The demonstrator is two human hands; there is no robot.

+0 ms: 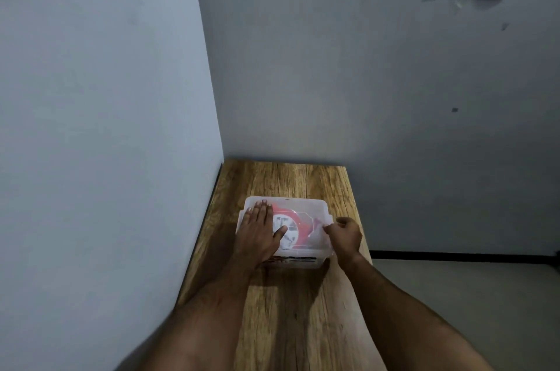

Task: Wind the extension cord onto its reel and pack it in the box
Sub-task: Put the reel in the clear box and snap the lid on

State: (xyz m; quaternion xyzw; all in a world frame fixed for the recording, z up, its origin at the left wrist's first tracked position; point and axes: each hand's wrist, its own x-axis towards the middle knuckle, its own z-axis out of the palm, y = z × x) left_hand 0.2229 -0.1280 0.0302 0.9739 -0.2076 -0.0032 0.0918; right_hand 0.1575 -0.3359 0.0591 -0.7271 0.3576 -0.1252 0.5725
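the red and white cord reel (291, 230) is already down inside the clear plastic storage box (315, 208) on the wooden table (291, 310), seen through the translucent lid (306, 213). the left hand (257, 234) lies flat, fingers straight, pressing the lid's left side. the right hand (345, 233) curls its fingers at the lid's right edge, seemingly pinching it. looks like the closing step; next, i'd guess, that right edge needs pressing down till it seats.

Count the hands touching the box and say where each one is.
2. The left hand lies flat on the lid of the box; the right hand pinches the lid's right edge.
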